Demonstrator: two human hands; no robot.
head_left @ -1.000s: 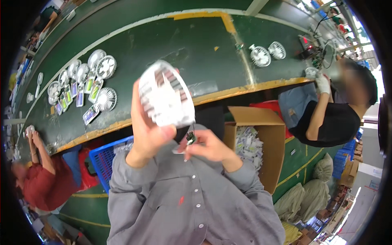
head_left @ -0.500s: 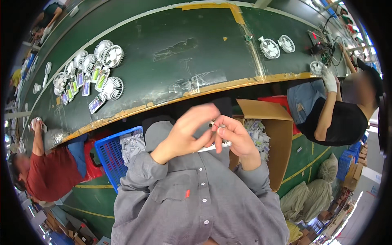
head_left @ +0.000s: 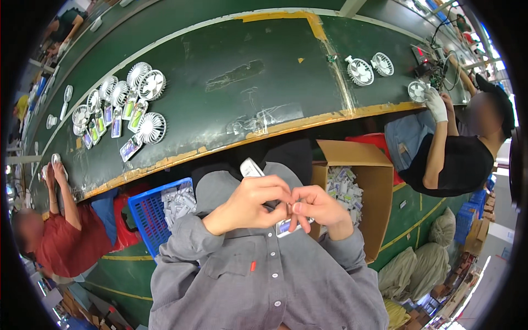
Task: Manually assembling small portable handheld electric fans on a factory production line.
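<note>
From where I stand, the labels catch the eye: the white fans [head_left: 151, 127] heaped at the upper left of the frame carry purple-blue labels [head_left: 116, 127] and green labels [head_left: 138, 113] on their handles, their print too small to read. A small red tag [head_left: 253, 266] sits on the grey shirt [head_left: 236, 286] of the person at the middle.

A blue basket [head_left: 145, 223], left of centre, holds a heap of small white pieces [head_left: 179, 206]; an open cardboard box [head_left: 378, 212], right of centre, holds more pale bits [head_left: 344, 190].

The two hands meet at the centre, over the lap. The right hand [head_left: 322, 208] comes in from the right, fingers bent, grasping a white handle [head_left: 285, 227] that pokes out below with a purple-blue face. The left hand [head_left: 250, 206] leans in from the left, thumb and fingers drawn together against the right fingertips; I cannot tell what it pinches. A white rounded piece [head_left: 251, 168] shows just above the left knuckles, and whether it is held or resting I cannot tell
</note>
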